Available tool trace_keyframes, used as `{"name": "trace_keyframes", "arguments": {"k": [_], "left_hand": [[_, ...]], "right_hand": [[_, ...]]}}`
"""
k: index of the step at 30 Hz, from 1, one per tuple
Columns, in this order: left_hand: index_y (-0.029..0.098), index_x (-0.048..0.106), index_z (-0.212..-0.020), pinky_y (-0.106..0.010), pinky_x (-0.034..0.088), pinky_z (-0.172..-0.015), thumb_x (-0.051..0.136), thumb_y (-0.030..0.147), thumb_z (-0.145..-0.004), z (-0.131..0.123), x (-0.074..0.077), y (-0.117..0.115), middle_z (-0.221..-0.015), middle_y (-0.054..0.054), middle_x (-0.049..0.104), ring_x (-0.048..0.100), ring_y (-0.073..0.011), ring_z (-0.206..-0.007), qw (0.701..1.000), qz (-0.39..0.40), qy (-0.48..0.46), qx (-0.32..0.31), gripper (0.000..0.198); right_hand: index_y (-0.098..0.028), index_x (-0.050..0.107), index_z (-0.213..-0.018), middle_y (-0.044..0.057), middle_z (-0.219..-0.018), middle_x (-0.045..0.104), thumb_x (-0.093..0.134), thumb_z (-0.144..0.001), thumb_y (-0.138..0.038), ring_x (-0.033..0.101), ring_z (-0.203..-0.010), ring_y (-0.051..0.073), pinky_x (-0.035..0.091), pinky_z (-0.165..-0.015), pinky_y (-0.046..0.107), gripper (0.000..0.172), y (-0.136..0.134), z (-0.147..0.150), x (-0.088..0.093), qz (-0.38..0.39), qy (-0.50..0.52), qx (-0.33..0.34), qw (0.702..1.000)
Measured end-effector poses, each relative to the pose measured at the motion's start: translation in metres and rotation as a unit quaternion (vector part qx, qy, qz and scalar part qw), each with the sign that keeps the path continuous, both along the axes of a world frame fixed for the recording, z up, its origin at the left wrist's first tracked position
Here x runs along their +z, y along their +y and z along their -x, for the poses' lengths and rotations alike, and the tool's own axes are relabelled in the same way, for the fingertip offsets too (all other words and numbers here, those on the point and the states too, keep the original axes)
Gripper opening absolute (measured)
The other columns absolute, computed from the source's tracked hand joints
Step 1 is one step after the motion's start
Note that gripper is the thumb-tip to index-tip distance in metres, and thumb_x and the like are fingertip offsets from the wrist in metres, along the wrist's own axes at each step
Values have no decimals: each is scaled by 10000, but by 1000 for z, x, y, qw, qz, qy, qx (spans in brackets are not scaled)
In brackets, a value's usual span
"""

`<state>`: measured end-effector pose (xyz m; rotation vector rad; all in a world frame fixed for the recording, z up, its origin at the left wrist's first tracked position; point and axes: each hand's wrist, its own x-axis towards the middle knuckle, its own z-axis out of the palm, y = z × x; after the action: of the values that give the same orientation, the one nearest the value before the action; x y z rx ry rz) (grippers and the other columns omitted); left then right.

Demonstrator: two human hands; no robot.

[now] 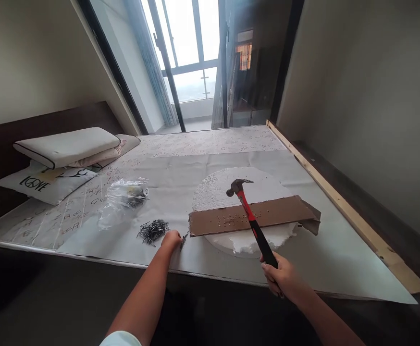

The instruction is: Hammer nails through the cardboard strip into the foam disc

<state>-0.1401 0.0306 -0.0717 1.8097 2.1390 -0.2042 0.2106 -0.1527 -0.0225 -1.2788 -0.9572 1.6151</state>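
Bare white sheet lies open between the loose pile of dark nails and the brown cardboard strip on its round white foam slab; a crumpled clear plastic bag blocks the far left.

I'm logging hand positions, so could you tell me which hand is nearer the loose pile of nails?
Left. The left hand rests just right of the nail pile; the right hand grips the hammer well off to the right.
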Motion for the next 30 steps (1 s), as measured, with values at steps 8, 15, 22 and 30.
{"name": "trace_keyframes", "arguments": {"k": [8, 15, 22, 30], "left_hand": [[171, 676, -696, -236, 438, -649, 574, 157, -629, -7, 5, 2, -757, -55, 705, 626, -192, -749, 999, 42, 20, -24, 122], [183, 676, -803, -221, 425, -650, 601, 131, -609, -7, 5, -2, -940, -83, 704, 631, -202, -854, 998, 38, 33, -27, 215], [182, 665, -786, -235, 426, -631, 616, 170, -601, -17, 9, -1, -940, -108, 703, 640, -222, -855, 997, 51, 58, -4, 192], [152, 656, -777, -251, 420, -635, 570, 272, -674, -23, 23, 3, -922, -138, 703, 640, -247, -867, 998, 21, 46, 28, 180]], "right_hand": [[-235, 377, -825, -183, -363, 268, 505, -692, -364, 249, -240, 51, 258, -287, 190, 225, 3, -1, 6, 10, -7, 3, 1000], [-237, 370, -809, -179, -361, 278, 504, -657, -364, 261, -253, 57, 257, -286, 197, 239, 4, -1, 12, 23, -24, 11, 999], [-234, 390, -815, -168, -370, 293, 512, -692, -340, 276, -273, 62, 262, -304, 202, 203, 3, -2, 20, 26, -48, 21, 998], [-239, 391, -786, -162, -377, 295, 511, -676, -353, 274, -262, 55, 240, -292, 201, 198, 4, -2, 24, 27, -60, 25, 998]]}}
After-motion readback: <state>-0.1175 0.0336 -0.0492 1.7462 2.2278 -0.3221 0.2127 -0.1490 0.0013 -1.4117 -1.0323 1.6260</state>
